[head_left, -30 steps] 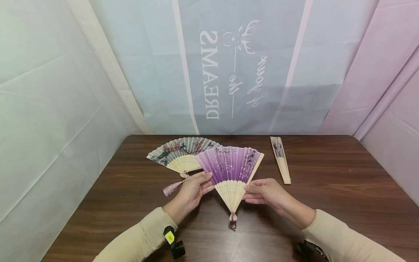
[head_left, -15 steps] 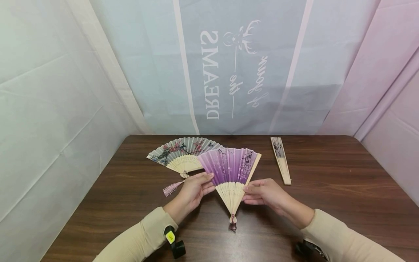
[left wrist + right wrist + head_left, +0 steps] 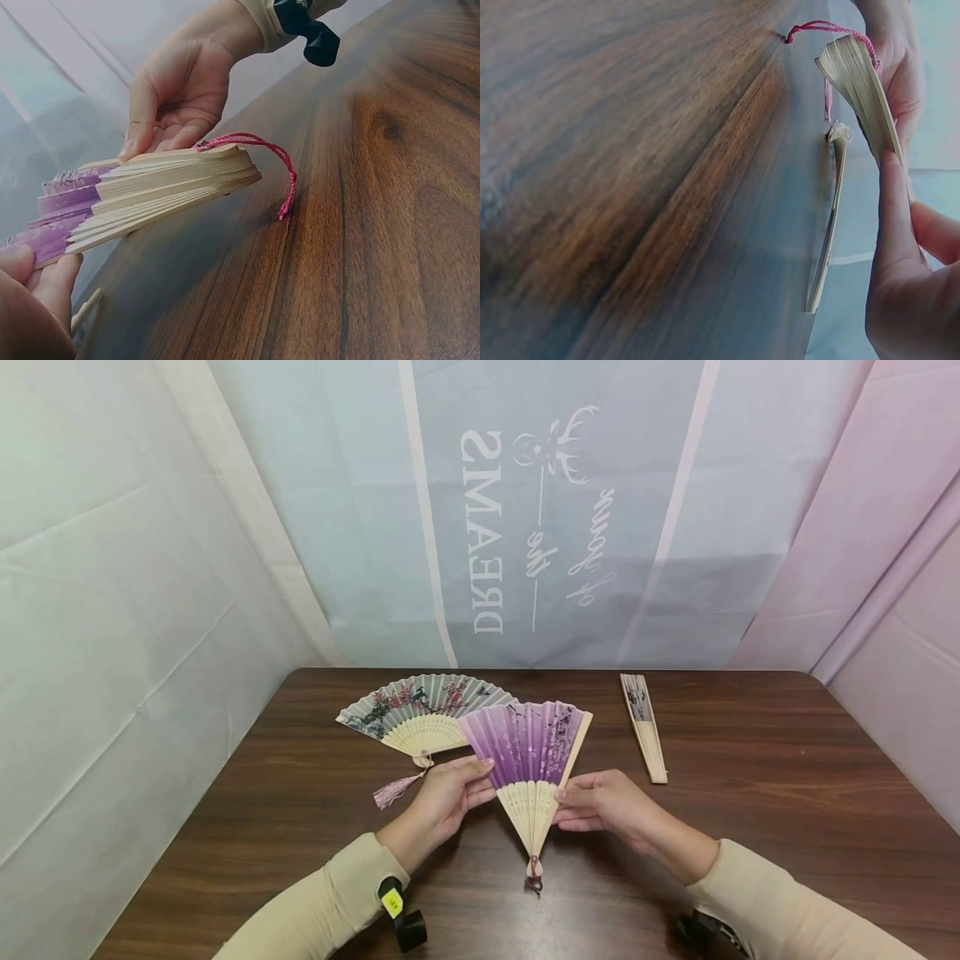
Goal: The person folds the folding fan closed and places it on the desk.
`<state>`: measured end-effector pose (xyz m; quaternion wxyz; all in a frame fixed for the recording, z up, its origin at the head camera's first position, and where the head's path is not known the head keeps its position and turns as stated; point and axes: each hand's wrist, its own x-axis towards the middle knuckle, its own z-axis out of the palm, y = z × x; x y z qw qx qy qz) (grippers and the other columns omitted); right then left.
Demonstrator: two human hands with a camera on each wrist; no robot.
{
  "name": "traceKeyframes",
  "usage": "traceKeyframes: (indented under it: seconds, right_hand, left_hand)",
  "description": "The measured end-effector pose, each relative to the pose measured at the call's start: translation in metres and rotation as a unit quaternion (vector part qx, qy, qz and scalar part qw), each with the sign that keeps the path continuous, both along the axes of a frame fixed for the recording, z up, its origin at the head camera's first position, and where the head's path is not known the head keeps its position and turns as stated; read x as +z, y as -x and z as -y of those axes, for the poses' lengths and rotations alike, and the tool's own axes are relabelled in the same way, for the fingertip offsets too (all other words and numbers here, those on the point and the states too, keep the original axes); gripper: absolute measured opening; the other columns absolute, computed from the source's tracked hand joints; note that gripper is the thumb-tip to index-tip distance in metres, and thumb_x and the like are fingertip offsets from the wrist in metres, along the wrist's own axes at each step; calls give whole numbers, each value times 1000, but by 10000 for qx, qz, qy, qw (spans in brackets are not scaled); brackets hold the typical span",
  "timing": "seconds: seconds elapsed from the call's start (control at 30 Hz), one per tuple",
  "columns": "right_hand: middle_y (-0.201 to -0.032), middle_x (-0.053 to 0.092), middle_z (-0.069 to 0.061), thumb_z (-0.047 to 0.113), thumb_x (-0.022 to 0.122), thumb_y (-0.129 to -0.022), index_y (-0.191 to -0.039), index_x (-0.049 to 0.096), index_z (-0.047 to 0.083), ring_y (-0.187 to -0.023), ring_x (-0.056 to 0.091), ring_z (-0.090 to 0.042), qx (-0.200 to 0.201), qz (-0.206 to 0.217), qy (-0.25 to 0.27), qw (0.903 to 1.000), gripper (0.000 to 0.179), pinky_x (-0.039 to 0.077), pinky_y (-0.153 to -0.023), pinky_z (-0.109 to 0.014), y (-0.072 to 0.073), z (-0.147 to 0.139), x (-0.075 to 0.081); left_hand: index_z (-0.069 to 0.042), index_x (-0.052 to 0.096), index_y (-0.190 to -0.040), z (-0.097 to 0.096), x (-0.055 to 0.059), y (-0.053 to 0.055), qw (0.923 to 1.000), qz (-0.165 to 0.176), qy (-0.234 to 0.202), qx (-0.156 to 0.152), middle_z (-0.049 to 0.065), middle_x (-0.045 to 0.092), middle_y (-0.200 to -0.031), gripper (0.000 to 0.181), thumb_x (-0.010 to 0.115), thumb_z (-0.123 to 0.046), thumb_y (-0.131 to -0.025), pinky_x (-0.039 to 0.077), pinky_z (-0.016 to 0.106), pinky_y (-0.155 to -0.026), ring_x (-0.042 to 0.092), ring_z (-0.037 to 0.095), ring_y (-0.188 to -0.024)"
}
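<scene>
Between both hands, above the table, is a partly spread purple folding fan point(image 3: 525, 747) with pale slatted ribs and blossom print. My left hand point(image 3: 453, 792) pinches its left edge, thumb on the purple cloth. On the other side my right hand point(image 3: 607, 806) pinches the right outer rib point(image 3: 889, 139) between thumb and fingers. A dark red cord point(image 3: 533, 883) hangs from the pivot end; in the left wrist view the cord point(image 3: 281, 169) looks pink. Behind the purple fan's left part lies a spread grey folding fan point(image 3: 412, 702) with red blossoms, partly covered in the head view.
A folded fan point(image 3: 643, 727) with pale ribs lies at the back right of the brown wooden table point(image 3: 780, 793). The grey fan's pink tassel point(image 3: 396, 791) lies beside my left hand. A printed grey-blue cloth point(image 3: 555, 527) hangs behind the table, with pale cloth at both sides.
The purple fan has narrowed a little: its left edge has moved right and its right edge left, with the hands drawing slightly closer. The other fans have stayed put.
</scene>
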<state>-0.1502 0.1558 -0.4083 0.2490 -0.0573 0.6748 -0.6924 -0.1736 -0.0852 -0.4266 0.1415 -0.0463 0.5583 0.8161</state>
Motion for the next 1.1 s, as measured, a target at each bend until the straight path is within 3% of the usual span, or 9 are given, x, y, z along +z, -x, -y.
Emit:
traceKeyframes:
  seconds: [0.37, 1.1]
  right_hand:
    - [-81, 76, -4, 5, 59, -96, -91, 67, 0, -76, 74, -11, -6, 19, -171, 9999, 11, 65, -80, -31, 2, 2, 0]
    - [-87, 76, -9, 5, 59, -97, -103, 65, -11, -80, 74, -14, 157, -113, -370, 9991, 19, 65, -80, -34, 1, 5, -1]
  left_hand:
    - [16, 52, -126, -1, -2, 1, 9999, 36, 62, -104, 3, 77, -86, 33, 55, 3, -96, 64, 27, -78, 73, 10, -75]
    - [18, 51, -128, -3, -2, 1, 9995, 44, 245, -200, 2, 76, -88, 36, 56, 1, -96, 64, 27, -79, 72, 10, -77]
